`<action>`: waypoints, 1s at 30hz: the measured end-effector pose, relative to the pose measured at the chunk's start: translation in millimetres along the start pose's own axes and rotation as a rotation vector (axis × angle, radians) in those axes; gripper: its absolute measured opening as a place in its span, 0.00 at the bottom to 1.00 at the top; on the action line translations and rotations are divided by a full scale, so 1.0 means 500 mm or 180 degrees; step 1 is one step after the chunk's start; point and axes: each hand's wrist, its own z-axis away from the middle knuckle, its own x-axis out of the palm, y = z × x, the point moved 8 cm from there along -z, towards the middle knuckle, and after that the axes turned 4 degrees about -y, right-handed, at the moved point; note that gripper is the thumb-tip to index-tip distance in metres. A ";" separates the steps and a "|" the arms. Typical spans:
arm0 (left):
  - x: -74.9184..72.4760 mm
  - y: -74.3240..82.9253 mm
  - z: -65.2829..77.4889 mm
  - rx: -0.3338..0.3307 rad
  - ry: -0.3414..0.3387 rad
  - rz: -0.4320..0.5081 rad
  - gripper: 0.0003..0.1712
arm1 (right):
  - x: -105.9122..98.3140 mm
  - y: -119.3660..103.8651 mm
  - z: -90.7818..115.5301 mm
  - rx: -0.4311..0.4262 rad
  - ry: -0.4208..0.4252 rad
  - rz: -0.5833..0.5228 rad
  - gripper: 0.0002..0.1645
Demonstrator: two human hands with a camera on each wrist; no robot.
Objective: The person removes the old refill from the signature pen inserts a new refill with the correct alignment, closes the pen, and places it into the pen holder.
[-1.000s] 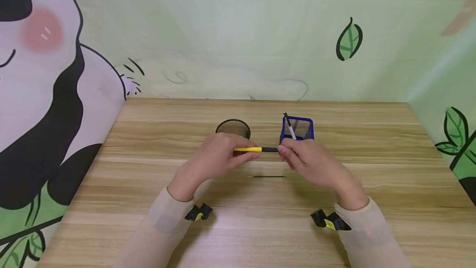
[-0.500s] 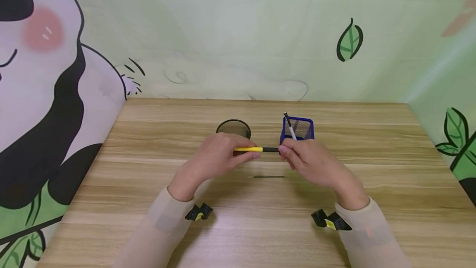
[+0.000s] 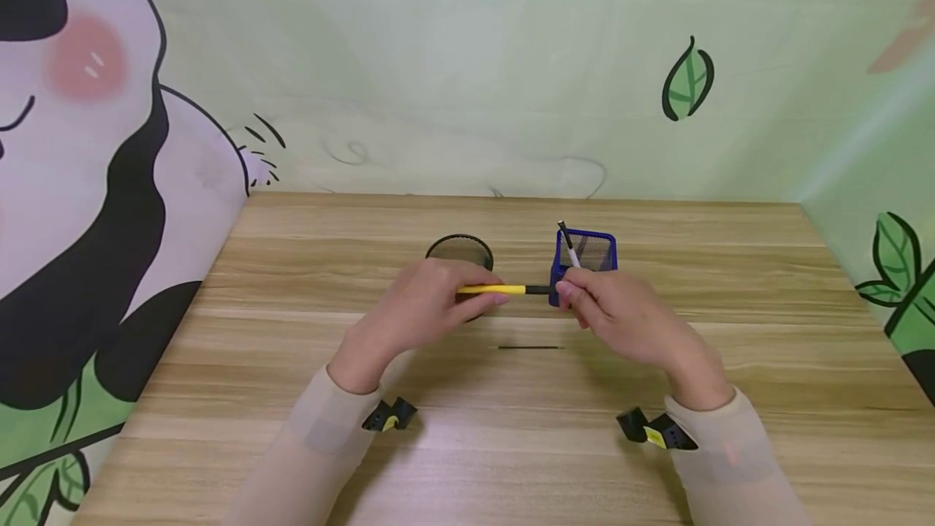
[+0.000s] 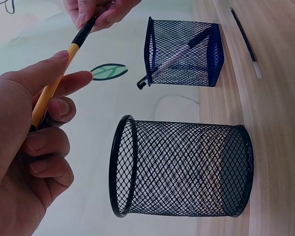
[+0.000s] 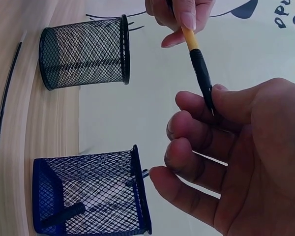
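A yellow ballpoint pen (image 3: 507,290) with a black grip lies level between my two hands above the table. My left hand (image 3: 415,303) holds its yellow barrel between thumb and fingers. At the black end, the thumb and index finger of my right hand (image 3: 628,315) pinch the pen near its tip; the right wrist view shows the fine metal point (image 5: 212,112) beside the thumb. The other right fingers are loosely bent. On the table below lies a thin black pen refill (image 3: 528,347), apart from both hands.
Behind my left hand stands a round black mesh pen cup (image 4: 182,169). A square blue mesh pen cup (image 3: 595,250) stands behind the right hand, with a black-and-white pen (image 3: 566,239) leaning in it. A printed cloth backdrop (image 3: 467,71) rises behind the wooden table (image 3: 307,242).
My right hand has shifted slightly right and away from me, and the pen has moved with it. More yellow barrel shows beyond my left fingers; that hand has barely moved.
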 end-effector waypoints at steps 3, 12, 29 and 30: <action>-0.002 0.000 0.000 0.0003 -0.0003 0.0022 0.11 | -0.003 0.003 0.002 0.0038 -0.0002 -0.0020 0.16; -0.010 -0.003 0.002 -0.0014 0.0027 -0.0008 0.12 | -0.017 0.012 0.012 0.0091 0.0044 -0.0041 0.18; -0.023 -0.014 0.007 0.0037 0.0108 0.0023 0.15 | -0.041 0.014 0.021 0.0065 0.0169 -0.0026 0.18; -0.025 -0.016 0.007 0.0042 0.0126 0.0021 0.14 | -0.042 0.014 0.020 0.0070 0.0168 -0.0044 0.18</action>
